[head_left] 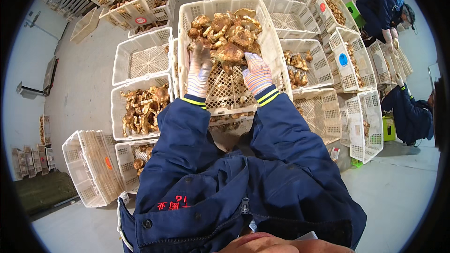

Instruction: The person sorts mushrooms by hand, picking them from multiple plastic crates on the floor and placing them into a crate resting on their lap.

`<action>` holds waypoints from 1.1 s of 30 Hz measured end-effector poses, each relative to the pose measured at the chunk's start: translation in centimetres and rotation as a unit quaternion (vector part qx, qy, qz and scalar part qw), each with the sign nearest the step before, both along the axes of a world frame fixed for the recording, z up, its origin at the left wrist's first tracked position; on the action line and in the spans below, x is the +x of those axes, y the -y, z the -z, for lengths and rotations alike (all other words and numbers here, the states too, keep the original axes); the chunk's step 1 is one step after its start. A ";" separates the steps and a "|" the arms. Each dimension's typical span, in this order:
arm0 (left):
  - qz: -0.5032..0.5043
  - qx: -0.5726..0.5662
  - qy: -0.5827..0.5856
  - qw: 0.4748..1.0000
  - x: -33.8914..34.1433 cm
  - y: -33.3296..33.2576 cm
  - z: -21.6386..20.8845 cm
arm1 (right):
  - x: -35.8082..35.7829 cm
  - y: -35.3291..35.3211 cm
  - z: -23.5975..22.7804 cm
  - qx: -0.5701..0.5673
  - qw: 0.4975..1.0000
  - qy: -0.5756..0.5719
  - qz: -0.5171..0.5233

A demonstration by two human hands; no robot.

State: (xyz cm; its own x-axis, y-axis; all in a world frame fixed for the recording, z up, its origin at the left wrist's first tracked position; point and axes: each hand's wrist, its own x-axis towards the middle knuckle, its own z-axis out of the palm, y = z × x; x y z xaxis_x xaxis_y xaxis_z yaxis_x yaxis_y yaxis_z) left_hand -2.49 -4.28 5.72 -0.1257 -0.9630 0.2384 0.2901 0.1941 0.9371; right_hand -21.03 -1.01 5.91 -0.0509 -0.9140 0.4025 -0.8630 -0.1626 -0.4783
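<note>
Both my hands wear striped knit gloves and are over a white plastic crate (187, 9) in front of me. A heap of brown and cream mushrooms (220, 28) fills its far part, while the near part shows the bare grid floor. My right hand (257, 71) grips the right edge of a large brown mushroom (229, 55) at the heap's near side; some of its fingers are hidden. My left hand (200, 68) is at the crate's left side, its soiled fingers stretched out and apart from that large mushroom.
On the left stand a crate of mushrooms (145, 105), a bare crate (145, 58) and stacked crates (91, 166). On the right is a crate with a few mushrooms (318, 61), beside a taller row of crates (349, 61). Two people in dark blue (382, 11) work at the far right.
</note>
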 end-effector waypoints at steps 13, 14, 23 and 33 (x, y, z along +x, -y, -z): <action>-0.072 0.207 -0.048 0.974 1.4 0.6 1.6 | 0.8 -0.3 4.0 0.095 0.988 0.103 -0.070; -0.084 0.246 -0.044 0.965 1.9 1.1 2.3 | 0.8 0.0 3.9 0.086 0.970 0.210 -0.088; -0.091 0.221 0.081 0.968 1.4 1.3 3.3 | -7.1 -4.7 -3.6 0.098 0.702 0.697 -0.106; 0.075 0.181 0.157 0.968 -2.4 1.0 4.6 | -35.0 -10.3 14.8 0.079 0.882 0.264 0.382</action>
